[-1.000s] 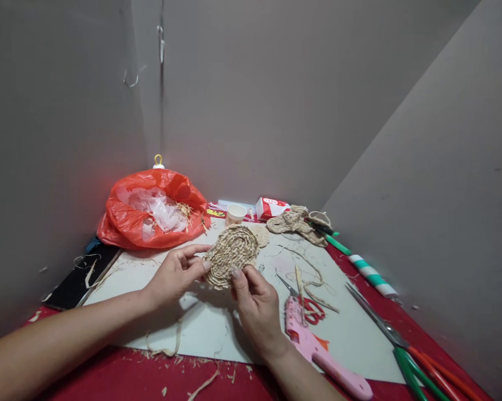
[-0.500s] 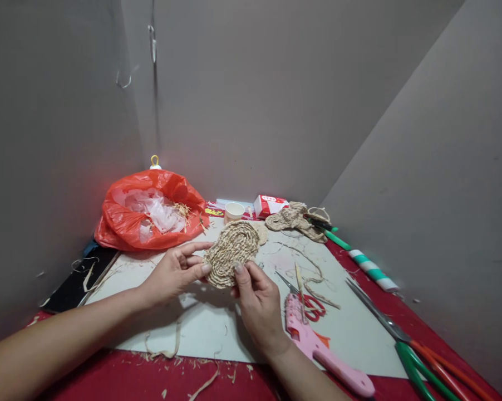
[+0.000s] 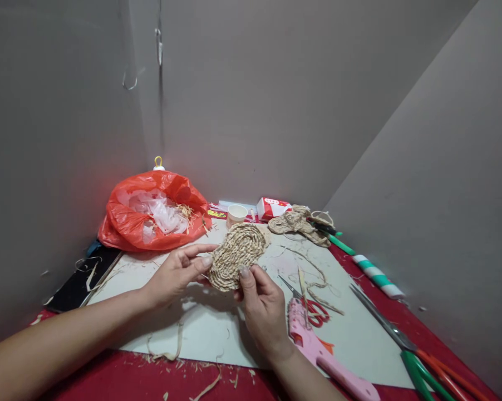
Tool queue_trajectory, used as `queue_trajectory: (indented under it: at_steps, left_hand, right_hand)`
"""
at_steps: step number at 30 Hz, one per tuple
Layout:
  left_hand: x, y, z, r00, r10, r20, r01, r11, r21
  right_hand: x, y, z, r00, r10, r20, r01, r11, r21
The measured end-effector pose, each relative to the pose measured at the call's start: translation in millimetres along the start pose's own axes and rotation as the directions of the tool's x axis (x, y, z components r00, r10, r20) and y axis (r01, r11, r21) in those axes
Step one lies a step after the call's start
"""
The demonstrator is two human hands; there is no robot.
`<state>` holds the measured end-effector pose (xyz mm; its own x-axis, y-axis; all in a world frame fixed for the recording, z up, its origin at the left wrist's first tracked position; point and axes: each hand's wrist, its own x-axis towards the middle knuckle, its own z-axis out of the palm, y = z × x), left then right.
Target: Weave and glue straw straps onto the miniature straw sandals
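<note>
A woven straw sole (image 3: 237,255), coiled from braided straw into a long oval, is held tilted above the white board (image 3: 126,328). My left hand (image 3: 179,273) grips its left edge, thumb on the near face and fingers partly behind. On the lower right edge, my right hand (image 3: 261,303) pinches it between thumb and fingers. To the right of that hand lie a pink glue gun (image 3: 318,348) and small red-handled scissors (image 3: 315,312). A length of braided straw cord (image 3: 324,281) curves across the board behind them.
A red plastic bag (image 3: 121,234) with straw and clear plastic sits at the back left, near a dark flat object (image 3: 82,284). Along the back stand a paper cup (image 3: 236,214), a red-and-white box (image 3: 271,208) and woven straw pieces (image 3: 295,223). Large shears (image 3: 401,334) lie at right.
The whole view has shifted slightly, so everything appears a little further right. Both hands keep hold of the straw sole, with almost no change in its tilt.
</note>
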<state>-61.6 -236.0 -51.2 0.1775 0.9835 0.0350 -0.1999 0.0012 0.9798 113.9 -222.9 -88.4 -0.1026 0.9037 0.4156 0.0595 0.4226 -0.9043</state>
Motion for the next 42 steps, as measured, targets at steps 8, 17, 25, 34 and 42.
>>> queue_trajectory:
  at_steps: [8,17,25,34,42]
  left_hand:
    - [-2,8,3.9,0.998,-0.025,-0.057,0.03,0.996,0.079]
    - [-2,5,2.6,0.999,0.049,0.0,-0.049,0.994,0.101]
    - [0,2,-0.9,0.999,-0.021,-0.043,0.022,1.0,0.02]
    - [1,7,0.6,0.976,-0.072,-0.205,0.061,0.996,-0.06]
    - [10,-11,-10.6,0.945,-0.187,-0.27,0.148,0.976,-0.16]
  right_hand:
    - [-1,2,-1,1.0,-0.004,0.022,0.004,1.0,-0.012]
    - [-1,0,0,1.0,0.012,0.013,-0.012,1.0,0.023]
    - [0,0,-1,1.0,-0.018,0.021,0.017,1.0,0.024]
    - [12,-9,4,0.999,-0.045,0.02,0.047,0.988,-0.147]
    - [7,-46,-75,0.992,0.114,0.059,-0.085,0.929,-0.361]
